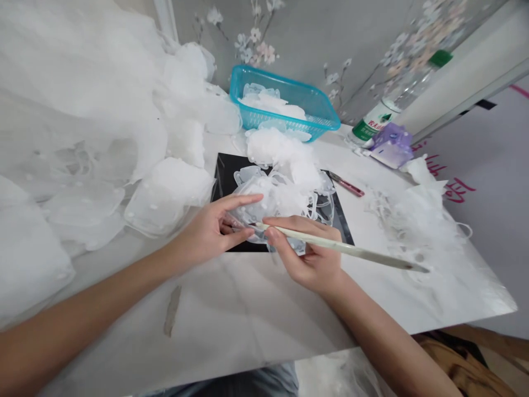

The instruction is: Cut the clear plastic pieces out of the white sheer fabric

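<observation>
My right hand (314,253) is closed around a long, pale, stick-like tool (351,248) in a pen-like grip. The tool's tip meets a thin translucent white plastic piece (258,207), and its darker far end points right. My left hand (210,223) grips that piece at its left side, with index finger and thumb apart along it and the other fingers curled at its edge. Beneath lies a black mat (225,171), partly covered by more translucent pieces and thin looped offcuts (316,207). What the left fingertips press underneath is hidden.
Heaps of white translucent sheets (173,190) crowd the left side. A blue basket (285,82) with similar pieces stands behind. A red-handled cutter (349,186), a bottle (380,113), a purple packet (392,144) and a scrap pile (421,220) occupy the right of the white table (248,309).
</observation>
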A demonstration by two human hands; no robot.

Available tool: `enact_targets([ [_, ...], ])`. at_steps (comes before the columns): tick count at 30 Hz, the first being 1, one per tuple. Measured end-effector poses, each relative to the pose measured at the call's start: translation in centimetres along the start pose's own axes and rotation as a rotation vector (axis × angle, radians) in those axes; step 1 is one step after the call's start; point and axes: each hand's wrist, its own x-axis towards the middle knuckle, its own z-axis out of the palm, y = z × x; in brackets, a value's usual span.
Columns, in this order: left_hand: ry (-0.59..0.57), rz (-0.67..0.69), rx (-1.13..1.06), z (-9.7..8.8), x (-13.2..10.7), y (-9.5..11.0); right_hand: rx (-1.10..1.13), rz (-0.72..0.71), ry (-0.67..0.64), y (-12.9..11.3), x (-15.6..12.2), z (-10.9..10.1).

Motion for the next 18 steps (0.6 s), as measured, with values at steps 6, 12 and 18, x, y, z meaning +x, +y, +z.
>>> enact_targets([
  [6, -0.016, 0.010, 0.021, 0.1, 0.0, -0.2, -0.079, 0.002, -0.009, 0.4, -0.3, 0.5],
  [12, -0.035, 0.002, -0.014, 0.1, 0.1, -0.3, -0.177, -0.036, -0.021, 0.7, -1.1, 1.3],
  [18, -0.075, 0.019, -0.060, 0.2, 0.1, -0.3, -0.299, -0.049, -0.084, 0.4, -1.1, 1.8],
])
